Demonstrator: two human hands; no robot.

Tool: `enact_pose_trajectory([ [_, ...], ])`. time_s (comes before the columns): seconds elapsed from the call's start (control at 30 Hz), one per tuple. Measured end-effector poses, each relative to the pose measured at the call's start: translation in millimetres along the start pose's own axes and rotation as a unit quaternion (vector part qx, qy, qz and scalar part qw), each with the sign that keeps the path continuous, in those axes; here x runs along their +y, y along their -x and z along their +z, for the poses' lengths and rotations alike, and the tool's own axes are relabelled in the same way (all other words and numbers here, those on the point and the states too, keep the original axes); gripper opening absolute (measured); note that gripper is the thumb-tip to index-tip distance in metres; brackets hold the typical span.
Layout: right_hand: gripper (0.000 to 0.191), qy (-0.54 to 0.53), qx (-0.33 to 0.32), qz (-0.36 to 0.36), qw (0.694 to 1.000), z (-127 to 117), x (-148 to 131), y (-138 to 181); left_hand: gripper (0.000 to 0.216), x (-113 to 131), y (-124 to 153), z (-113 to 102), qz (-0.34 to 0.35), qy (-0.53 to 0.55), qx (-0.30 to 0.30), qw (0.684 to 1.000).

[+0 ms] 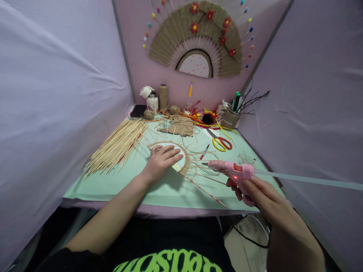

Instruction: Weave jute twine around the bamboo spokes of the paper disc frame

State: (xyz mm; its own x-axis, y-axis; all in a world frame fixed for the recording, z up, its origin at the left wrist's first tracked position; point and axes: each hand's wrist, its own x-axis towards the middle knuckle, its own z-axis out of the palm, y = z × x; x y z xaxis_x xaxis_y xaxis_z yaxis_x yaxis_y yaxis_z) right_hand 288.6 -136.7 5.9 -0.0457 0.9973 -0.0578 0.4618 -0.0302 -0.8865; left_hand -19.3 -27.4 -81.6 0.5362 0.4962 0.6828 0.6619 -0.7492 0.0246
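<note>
My left hand (162, 160) lies flat, fingers stretched out, on a white half-round piece edged with jute cord (185, 160) on the green mat. My right hand (251, 190) is wrapped round the grip of a pink glue gun (228, 170). The gun's nozzle points left toward the half-round piece, and a clear glue stick (306, 179) sticks out of its back to the right. A thin wooden skewer (207, 192) lies on the mat between my two hands.
A large bundle of bamboo skewers (117, 145) lies left. Yellow-and-red scissors (222, 142), a cardboard piece with twine (180, 125), jute balls, a white bottle (152, 102) and a pen cup (231, 117) stand at the back. A woven fan (198, 37) hangs on the wall. Cloth walls close both sides.
</note>
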Motion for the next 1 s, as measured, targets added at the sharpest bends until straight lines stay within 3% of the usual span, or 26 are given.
enact_pose_trajectory([
  [0.2,0.052,0.013,-0.009,0.018,1.0,1,-6,-7,0.036,1,1,1,0.002,0.002,-0.001,1.0],
  [0.57,0.06,0.015,-0.081,0.029,0.996,11,-8,-19,0.033,1,0,1,0.007,-0.001,-0.005,1.0],
  [1.0,0.06,0.072,-0.09,0.014,0.993,-5,-4,-15,0.032,2,0,2,0.012,-0.005,0.007,1.0],
])
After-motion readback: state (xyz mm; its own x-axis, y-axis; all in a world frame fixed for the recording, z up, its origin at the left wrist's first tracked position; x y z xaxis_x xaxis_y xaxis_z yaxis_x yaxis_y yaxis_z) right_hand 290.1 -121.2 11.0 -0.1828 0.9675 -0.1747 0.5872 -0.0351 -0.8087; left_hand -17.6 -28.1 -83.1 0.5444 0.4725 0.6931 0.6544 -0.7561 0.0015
